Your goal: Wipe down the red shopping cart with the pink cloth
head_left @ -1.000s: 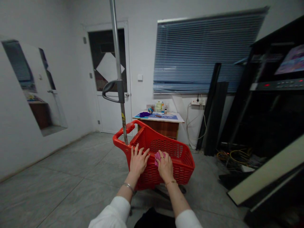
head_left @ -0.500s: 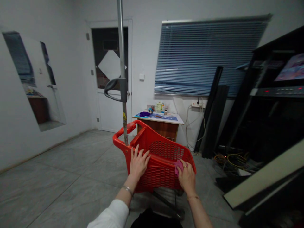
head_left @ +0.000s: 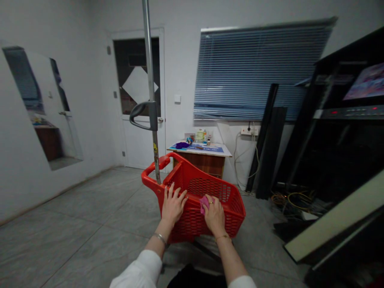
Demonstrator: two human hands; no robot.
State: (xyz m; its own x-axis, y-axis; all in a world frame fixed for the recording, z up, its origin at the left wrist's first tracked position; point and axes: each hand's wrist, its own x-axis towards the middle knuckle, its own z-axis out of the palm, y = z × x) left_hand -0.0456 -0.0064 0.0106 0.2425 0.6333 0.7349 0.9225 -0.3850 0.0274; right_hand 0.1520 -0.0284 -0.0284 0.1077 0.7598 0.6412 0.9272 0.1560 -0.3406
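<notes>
In front of me stands a red plastic shopping cart [head_left: 192, 228] with perforated basket walls. A metal pole [head_left: 152, 84] with a grey loop handle [head_left: 143, 115] rises by its push-bar end. My left hand [head_left: 173, 206] rests on the near rim, fingers spread, holding nothing. Further along the same rim, my right hand [head_left: 214, 216] is closed around a pink cloth [head_left: 205, 204] and presses it against the edge. Part of the cloth is hidden under the fingers.
Behind the cart, a small table [head_left: 223, 150] carries a purple cloth [head_left: 182, 145] and several bottles. Dark panels [head_left: 271, 156] lean at the right, near cables [head_left: 297, 200] on the floor. A white door [head_left: 142, 144] and a mirror [head_left: 51, 120] are at the left.
My right hand has slid the pink cloth leftward along the near rim, closer to my left hand. The left hand stays in place on the rim.
</notes>
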